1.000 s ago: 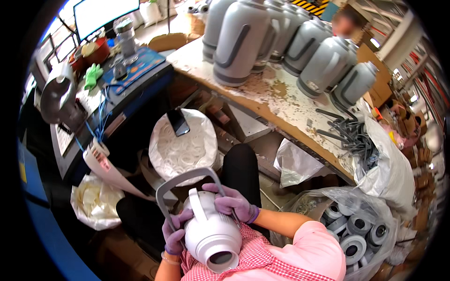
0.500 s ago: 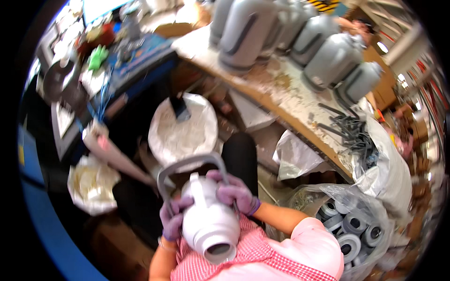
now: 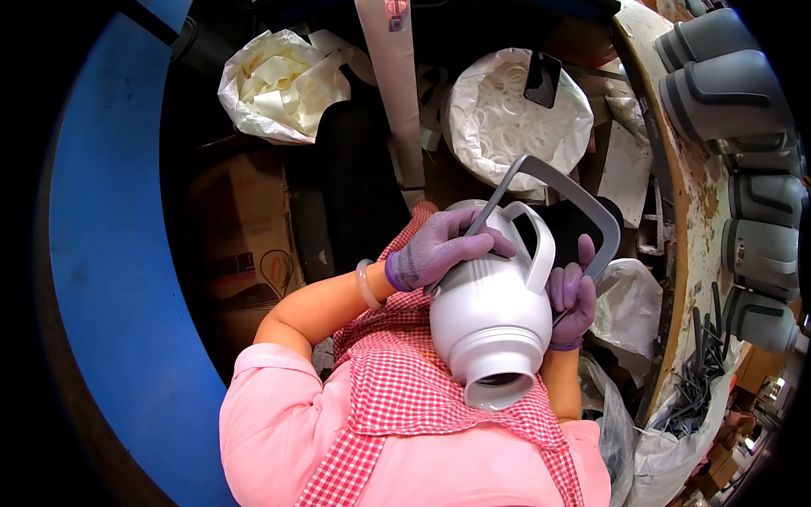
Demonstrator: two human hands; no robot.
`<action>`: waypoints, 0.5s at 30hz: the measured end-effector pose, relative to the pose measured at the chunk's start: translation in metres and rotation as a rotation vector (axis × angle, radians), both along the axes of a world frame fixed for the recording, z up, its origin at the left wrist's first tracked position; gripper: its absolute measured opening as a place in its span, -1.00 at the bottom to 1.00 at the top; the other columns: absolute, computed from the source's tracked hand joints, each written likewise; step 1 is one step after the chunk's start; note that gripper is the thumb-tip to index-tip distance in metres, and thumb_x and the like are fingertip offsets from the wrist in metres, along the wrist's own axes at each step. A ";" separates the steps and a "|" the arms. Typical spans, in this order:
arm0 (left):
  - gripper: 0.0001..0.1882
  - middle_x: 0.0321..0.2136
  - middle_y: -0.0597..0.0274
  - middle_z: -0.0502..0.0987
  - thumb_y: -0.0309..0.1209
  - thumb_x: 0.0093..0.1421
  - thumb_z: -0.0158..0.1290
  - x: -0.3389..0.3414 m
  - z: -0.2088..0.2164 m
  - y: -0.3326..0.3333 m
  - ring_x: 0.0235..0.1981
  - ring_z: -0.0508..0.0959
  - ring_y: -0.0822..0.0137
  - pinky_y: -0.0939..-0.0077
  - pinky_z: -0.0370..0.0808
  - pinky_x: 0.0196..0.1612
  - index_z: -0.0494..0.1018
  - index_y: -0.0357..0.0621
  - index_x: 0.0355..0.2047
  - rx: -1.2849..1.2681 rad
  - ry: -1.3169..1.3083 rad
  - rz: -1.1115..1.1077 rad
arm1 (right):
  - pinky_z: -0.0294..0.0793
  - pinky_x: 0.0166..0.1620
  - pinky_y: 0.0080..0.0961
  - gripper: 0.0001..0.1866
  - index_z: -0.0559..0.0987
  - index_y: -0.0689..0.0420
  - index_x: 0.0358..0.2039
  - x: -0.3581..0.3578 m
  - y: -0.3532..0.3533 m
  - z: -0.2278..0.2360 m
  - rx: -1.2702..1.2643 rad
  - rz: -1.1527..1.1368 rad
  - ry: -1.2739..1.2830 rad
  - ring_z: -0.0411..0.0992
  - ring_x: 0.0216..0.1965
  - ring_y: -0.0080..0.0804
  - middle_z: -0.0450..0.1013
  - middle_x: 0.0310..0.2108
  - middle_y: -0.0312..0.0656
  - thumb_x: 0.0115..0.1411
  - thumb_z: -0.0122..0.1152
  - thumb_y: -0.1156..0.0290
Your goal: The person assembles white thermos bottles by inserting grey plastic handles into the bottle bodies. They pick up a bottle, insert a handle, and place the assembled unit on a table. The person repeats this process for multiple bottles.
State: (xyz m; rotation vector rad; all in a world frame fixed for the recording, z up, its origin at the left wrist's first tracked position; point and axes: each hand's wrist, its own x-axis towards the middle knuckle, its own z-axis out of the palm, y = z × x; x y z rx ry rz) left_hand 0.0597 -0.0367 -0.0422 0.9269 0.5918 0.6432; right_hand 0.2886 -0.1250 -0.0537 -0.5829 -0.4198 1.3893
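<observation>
A white jug body (image 3: pixel 490 313) lies tilted across my lap, its round open neck toward me. A moulded white grip (image 3: pixel 537 253) stands up from its side. Over the jug's far end arches a loose grey U-shaped handle (image 3: pixel 574 198). My left hand (image 3: pixel 448 249), in a purple glove, lies over the jug's left side with its fingers closed round one leg of that handle. On the jug's right side my right hand (image 3: pixel 573 300), gloved too, has its fingers curled at the other leg, index finger pointing up. The handle's ends are partly hidden by my hands and the jug.
A white-lined tub of clear rings (image 3: pixel 515 118) with a dark phone (image 3: pixel 542 80) on it stands ahead. Left of it is a bag of pale pieces (image 3: pixel 283 89). Several grey jugs (image 3: pixel 731 97) and dark handles (image 3: pixel 697 372) sit along the right bench (image 3: pixel 697 203).
My view has swung to the right, so the scene has turned. My left hand has come up over the jug; my right hand's fingers have shifted to the jug's right side.
</observation>
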 end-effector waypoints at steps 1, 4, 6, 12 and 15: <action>-0.67 -0.17 0.20 0.60 -0.26 0.28 0.00 0.002 -0.001 0.001 -0.11 0.53 0.44 0.52 0.40 0.10 0.58 -0.27 -0.17 -0.018 0.002 0.008 | 0.13 -0.49 -0.72 -0.39 0.13 0.26 0.36 0.000 0.001 0.000 -0.011 0.008 0.009 0.10 -0.68 -0.73 0.15 -0.67 -0.46 0.33 -0.06 0.40; -0.62 -0.14 0.11 0.61 -0.27 0.29 -0.03 -0.002 0.001 0.005 -0.04 0.54 0.38 0.45 0.39 0.15 0.50 -0.34 -0.06 -0.048 -0.030 -0.037 | 0.12 -0.49 -0.71 -0.40 0.14 0.25 0.35 0.000 0.005 0.000 -0.031 0.025 0.029 0.09 -0.68 -0.73 0.14 -0.68 -0.46 0.34 -0.06 0.40; -0.59 -0.11 0.09 0.60 -0.27 0.31 -0.04 -0.002 0.004 0.005 0.00 0.54 0.35 0.42 0.38 0.17 0.47 -0.36 0.00 -0.002 0.005 -0.041 | 0.11 -0.50 -0.71 -0.42 0.15 0.25 0.35 -0.001 0.006 0.000 -0.026 0.035 0.031 0.08 -0.68 -0.73 0.12 -0.68 -0.47 0.34 -0.08 0.40; -0.65 -0.07 0.16 0.52 -0.27 0.36 -0.09 0.012 0.001 -0.003 -0.01 0.50 0.33 0.42 0.39 0.13 0.53 -0.29 -0.11 0.098 0.032 0.046 | 0.10 -0.51 -0.69 -0.48 0.22 0.25 0.30 -0.007 0.005 0.005 -0.105 -0.047 -0.088 0.04 -0.69 -0.73 0.06 -0.70 -0.48 0.37 -0.10 0.36; -0.63 -0.12 0.08 0.56 -0.30 0.41 -0.19 0.007 0.019 0.016 -0.08 0.56 0.29 0.40 0.44 0.09 0.52 -0.36 -0.18 0.403 0.195 -0.041 | 0.30 -0.38 -0.69 -0.51 0.33 0.36 0.16 -0.007 0.001 0.014 -0.215 -0.140 -0.497 0.27 -0.57 -0.61 0.32 -0.61 -0.39 0.37 -0.09 0.25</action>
